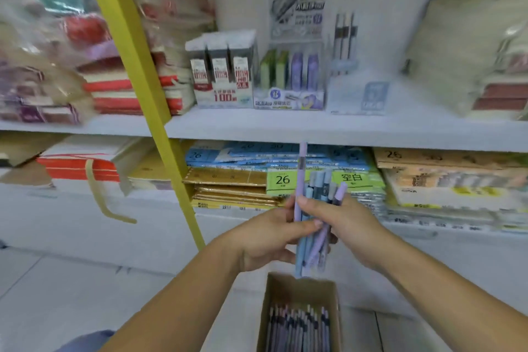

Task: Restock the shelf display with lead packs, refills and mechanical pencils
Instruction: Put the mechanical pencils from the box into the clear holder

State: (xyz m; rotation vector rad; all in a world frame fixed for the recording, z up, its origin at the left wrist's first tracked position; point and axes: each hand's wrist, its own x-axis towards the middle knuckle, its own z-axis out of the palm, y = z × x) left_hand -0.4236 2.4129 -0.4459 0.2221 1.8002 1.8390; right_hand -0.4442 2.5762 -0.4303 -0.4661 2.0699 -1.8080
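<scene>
My left hand (267,237) grips a bundle of several blue and lilac mechanical pencils (313,208), held upright over a cardboard box (267,308) that holds more pencils. My right hand (343,223) pinches one lilac pencil (300,177) that sticks up above the rest of the bundle. On the upper shelf (285,126) stand a lead pack display (223,71), a clear display box with green and purple refill cases (290,77), and a clear pencil stand (357,88) with a few pencils at its back.
A yellow shelf post (143,71) slants down the left. Bagged notebooks (57,66) fill the upper shelf's left side, and a bulky bag (463,46) sits at its right. Stacked paper packs with "26" labels (283,180) lie on the lower shelf behind my hands.
</scene>
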